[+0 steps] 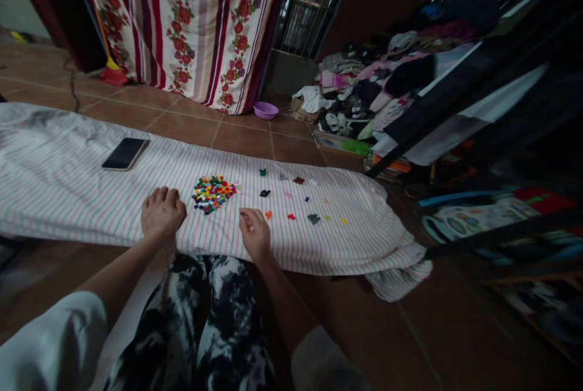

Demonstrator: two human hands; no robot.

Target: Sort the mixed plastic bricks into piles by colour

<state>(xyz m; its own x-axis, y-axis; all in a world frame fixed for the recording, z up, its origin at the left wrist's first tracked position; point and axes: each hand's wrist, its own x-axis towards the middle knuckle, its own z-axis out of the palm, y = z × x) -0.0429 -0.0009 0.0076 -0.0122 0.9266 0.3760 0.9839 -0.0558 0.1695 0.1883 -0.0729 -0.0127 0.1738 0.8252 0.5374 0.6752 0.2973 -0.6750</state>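
Note:
A heap of small multicoloured pieces (213, 193) lies on the striped cloth (113, 197) between my hands. My left hand (163, 212) rests on the cloth left of the heap, its fingers bent and close together, with no object visible in them. To the right of the heap, my right hand (254, 230) pinches a tiny dark piece (242, 213). Small groups sorted by colour lie farther right, among them a green one (263, 172), a black one (265, 193), an orange one (268, 215), a red one (291, 217) and a grey one (314, 218).
A phone (124, 154) lies on the cloth at the left. Beyond the cloth, a purple bowl (266, 110) stands on the tiled floor near a floral curtain (182, 20). Clothes are piled (364, 87) at the back right, behind a dark slanting bar (423, 118).

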